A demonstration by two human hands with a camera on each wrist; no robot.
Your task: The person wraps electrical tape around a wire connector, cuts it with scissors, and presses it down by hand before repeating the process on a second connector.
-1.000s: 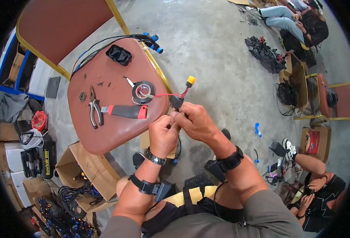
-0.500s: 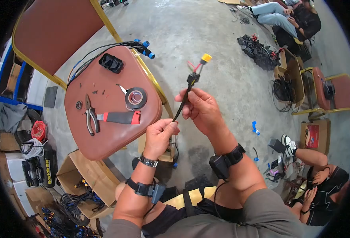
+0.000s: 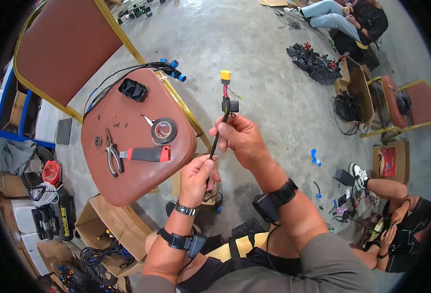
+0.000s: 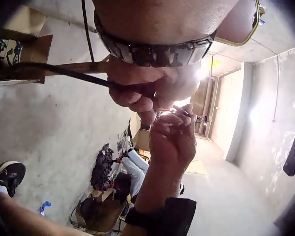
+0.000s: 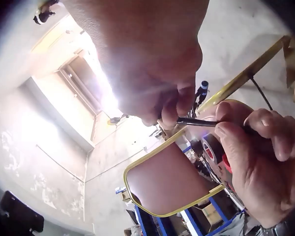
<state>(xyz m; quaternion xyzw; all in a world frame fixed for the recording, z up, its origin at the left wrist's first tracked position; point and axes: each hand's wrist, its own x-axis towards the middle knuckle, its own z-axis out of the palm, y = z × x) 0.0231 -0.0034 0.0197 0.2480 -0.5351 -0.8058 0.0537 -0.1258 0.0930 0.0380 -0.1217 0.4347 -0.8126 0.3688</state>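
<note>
A black cable [image 3: 218,137] runs upward between my two hands in the head view. At its top are a small black block [image 3: 231,106], red wires and a yellow connector [image 3: 225,75]. My left hand [image 3: 197,179] grips the lower part, and a length of cable [image 4: 78,76] trails from it in the left wrist view. Higher up, my right hand [image 3: 244,142] pinches the cable just below the block between thumb and fingers. A short bare span of cable [image 5: 199,122] shows between the hands in the right wrist view.
The chair seat [image 3: 132,183] at left bears pliers [image 3: 113,158], a utility knife [image 3: 147,154], a black tape roll [image 3: 171,136] and a black plastic housing [image 3: 133,90]. A cardboard box [image 3: 120,224] with cables stands below it. Other people sit at the right.
My hands were close together near the seat edge; the right has moved up the cable, away from the left. The yellow connector has risen and swung left to point upward.
</note>
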